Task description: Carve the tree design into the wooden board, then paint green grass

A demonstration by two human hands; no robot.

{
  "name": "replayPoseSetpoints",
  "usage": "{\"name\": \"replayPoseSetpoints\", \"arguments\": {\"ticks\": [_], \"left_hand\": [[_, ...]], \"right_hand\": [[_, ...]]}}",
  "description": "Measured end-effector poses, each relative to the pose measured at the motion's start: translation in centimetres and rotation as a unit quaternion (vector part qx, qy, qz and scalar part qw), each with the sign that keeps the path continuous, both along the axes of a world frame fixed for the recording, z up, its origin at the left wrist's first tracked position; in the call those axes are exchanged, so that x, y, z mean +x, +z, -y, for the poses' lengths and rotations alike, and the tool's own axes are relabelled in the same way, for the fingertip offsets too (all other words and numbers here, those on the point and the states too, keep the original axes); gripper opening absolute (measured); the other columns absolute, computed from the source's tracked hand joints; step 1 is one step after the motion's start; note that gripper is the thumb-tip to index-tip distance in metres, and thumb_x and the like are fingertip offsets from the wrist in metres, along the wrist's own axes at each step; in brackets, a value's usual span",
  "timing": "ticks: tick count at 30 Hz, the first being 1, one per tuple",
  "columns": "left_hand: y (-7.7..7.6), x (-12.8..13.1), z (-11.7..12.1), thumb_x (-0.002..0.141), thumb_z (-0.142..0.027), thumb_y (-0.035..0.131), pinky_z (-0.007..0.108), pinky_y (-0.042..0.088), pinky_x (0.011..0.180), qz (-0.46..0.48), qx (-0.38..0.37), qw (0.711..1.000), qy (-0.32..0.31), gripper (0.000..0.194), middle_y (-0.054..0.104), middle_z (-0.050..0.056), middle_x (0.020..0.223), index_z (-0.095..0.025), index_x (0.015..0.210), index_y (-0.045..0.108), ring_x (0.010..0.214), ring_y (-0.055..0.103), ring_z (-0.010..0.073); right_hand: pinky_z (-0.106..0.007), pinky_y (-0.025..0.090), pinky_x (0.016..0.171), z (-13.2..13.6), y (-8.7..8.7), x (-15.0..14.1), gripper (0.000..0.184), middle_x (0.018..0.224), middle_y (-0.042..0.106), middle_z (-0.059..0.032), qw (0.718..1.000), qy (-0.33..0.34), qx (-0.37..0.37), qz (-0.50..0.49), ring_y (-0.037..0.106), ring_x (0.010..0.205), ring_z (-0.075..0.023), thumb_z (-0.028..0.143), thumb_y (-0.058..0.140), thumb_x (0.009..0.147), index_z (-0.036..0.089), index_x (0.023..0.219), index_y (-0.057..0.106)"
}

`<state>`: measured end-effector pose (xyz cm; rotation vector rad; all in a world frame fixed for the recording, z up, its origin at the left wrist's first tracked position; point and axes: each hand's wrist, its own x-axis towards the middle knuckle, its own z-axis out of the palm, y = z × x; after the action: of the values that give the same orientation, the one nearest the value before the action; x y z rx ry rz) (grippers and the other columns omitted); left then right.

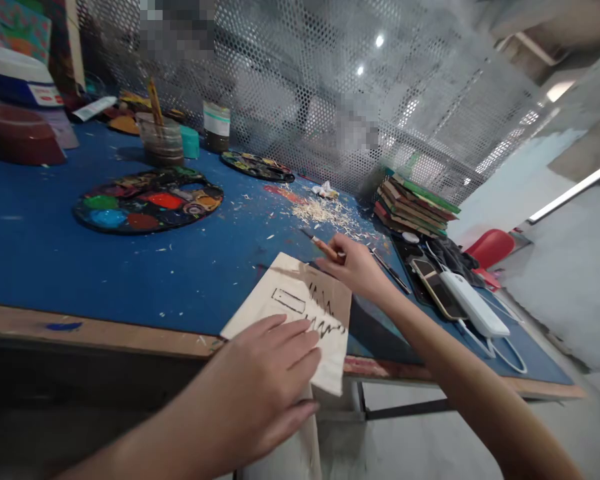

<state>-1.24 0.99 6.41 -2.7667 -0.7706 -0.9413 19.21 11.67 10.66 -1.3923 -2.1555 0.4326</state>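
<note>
Fingers of the left hand [273,377] are loosely spread and laid flat, gripping nothing; those of the right hand [354,265] are closed in a pinch round a thin tool [323,245]. From where I stand, sweeping left to right, a paint palette [141,221] sits out on the blue desk [205,280], with a jar of brushes [164,141] farther back.

Next comes the pale board [255,301], jutting past the near edge and marked with a drawn rectangle and zigzags. The left hand rests over its near part, so it is plainly the nearer of the two — the right hand is by the far right corner. That covering hides too much to be sure of the board's long axis.

As for the tool, it runs from far left to near right, its dark tip past the board's far edge and pointing away from it. Shavings [325,213] lie beyond, then stacked books [415,205] and, nearer on the right, a phone [437,288].
</note>
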Motion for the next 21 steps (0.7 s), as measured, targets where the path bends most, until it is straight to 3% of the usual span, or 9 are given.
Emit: {"name": "replayPoseSetpoints", "arguments": {"ticks": [3,7,10,13,17,21], "left_hand": [[1.2,-3.1,-1.2,0.088,-0.042,0.056,0.031,0.052,0.087,-0.003,-0.018,0.999,-0.031,0.019,0.07,0.0,0.105,-0.025,0.094,0.065,0.093,0.065,0.0159],[0.4,-3.1,-1.0,0.084,-0.065,0.048,0.038,0.048,0.096,0.026,0.024,0.999,-0.01,0.054,0.064,0.004,0.124,-0.023,0.115,0.061,0.116,0.057,0.0233],[-1.3,-1.4,-0.5,0.074,-0.076,0.052,0.038,0.047,0.097,-0.007,0.067,0.997,0.028,0.075,0.059,0.005,0.131,-0.021,0.125,0.056,0.121,0.053,0.0253],[-2.6,-0.2,-0.3,0.077,-0.068,0.058,0.036,0.045,0.1,-0.008,0.087,0.994,0.072,0.065,0.063,0.004,0.125,-0.02,0.121,0.059,0.117,0.057,0.0229],[-2.8,0.5,-0.5,0.094,-0.044,0.047,0.035,0.045,0.101,0.047,0.088,0.99,0.095,0.035,0.067,0.002,0.118,-0.02,0.113,0.064,0.114,0.059,0.0198],[-2.2,0.5,-0.7,0.096,-0.037,0.044,0.033,0.049,0.096,0.05,0.099,0.99,0.088,0.03,0.069,0.001,0.113,-0.021,0.109,0.067,0.109,0.063,0.0177]], "right_hand": [[-0.023,0.025,0.054,-0.9,0.1,-0.1,0.02,0.06,0.041,0.0058,0.995,0.089,-0.047,0.01,0.034,0.056,-0.0096,0.035,0.066,0.075,0.017,0.078,0.059],[-0.022,0.029,0.054,-2.6,-0.3,-0.1,0.039,0.063,0.047,0.0048,0.973,0.195,-0.12,0.013,0.036,0.058,-0.0095,0.043,0.071,0.073,0.016,0.101,0.07],[-0.023,0.033,0.055,-3.8,-0.8,-0.2,0.037,0.064,0.052,0.0033,0.966,0.219,-0.137,0.004,0.04,0.058,-0.0105,0.047,0.068,0.076,0.017,0.097,0.073],[-0.024,0.036,0.057,-4.0,-1.2,-0.3,0.03,0.066,0.058,0.0007,0.968,0.214,-0.127,-0.013,0.045,0.061,-0.0117,0.044,0.066,0.078,0.016,0.087,0.073],[-0.024,0.037,0.059,-3.1,-1.9,-0.4,0.026,0.068,0.061,-0.0007,0.978,0.181,-0.096,-0.039,0.049,0.063,-0.012,0.041,0.067,0.078,0.016,0.081,0.072],[-0.024,0.038,0.052,-3.7,-2.9,-0.1,0.036,0.061,0.056,-0.0001,0.992,0.071,-0.059,-0.087,0.046,0.053,-0.0112,0.049,0.057,0.083,0.015,0.083,0.067]]}}
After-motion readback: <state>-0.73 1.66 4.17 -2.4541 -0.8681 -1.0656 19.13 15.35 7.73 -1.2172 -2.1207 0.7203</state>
